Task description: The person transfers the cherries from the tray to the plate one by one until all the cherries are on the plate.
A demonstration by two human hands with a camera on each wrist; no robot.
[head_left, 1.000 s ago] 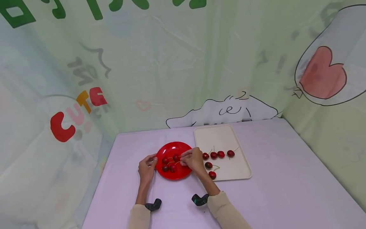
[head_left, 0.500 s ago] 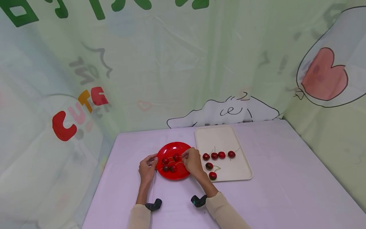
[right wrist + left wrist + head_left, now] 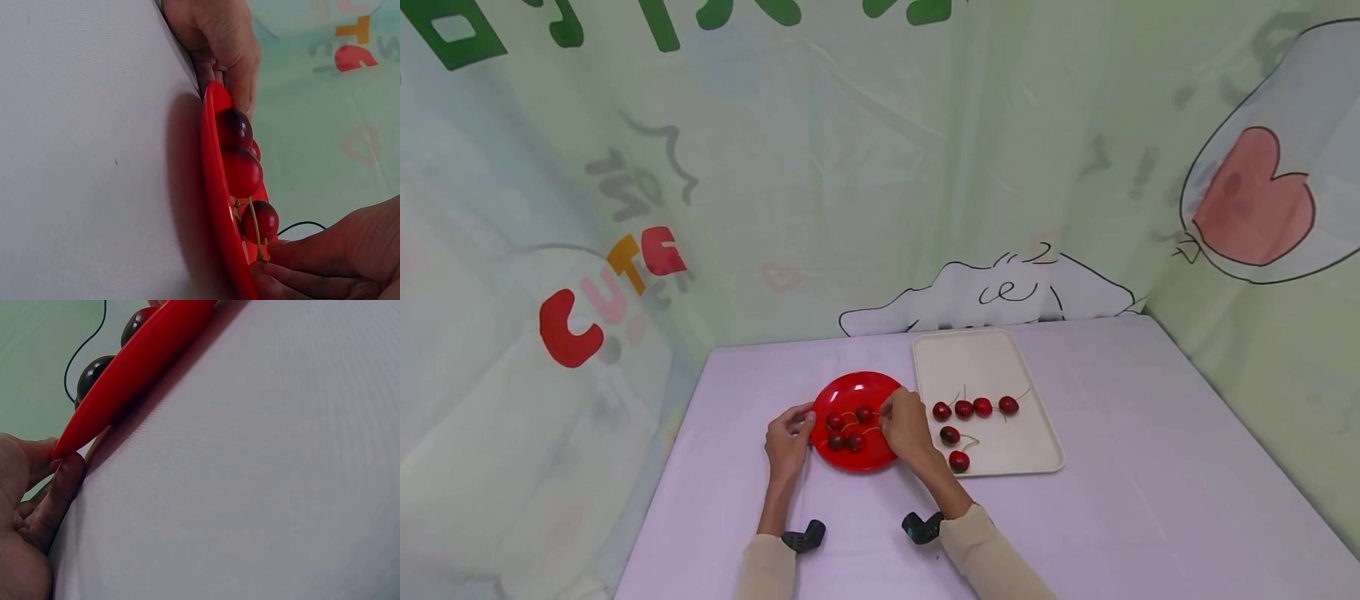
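Observation:
A round red plate lies on the table, with several dark red cherries and their green stems grouped in its middle. At its left edge my left hand grips the rim between thumb and fingers; the left wrist view shows the thumb above and a finger below. Over the right side of the plate, my right hand pinches the stem of a cherry between thumb and forefinger. That cherry sits low, close over the plate. The right hand and wrist cover part of the plate's right rim.
Right of the plate lies a cream rectangular tray. It bears a row of several cherries and two more below the row, at its left side. A printed cloth hangs behind the lilac table.
My right hand has drawn slightly right from the plate's middle, its fingertips more tightly curled. The left hand still holds the rim, and the cherries stay in place.

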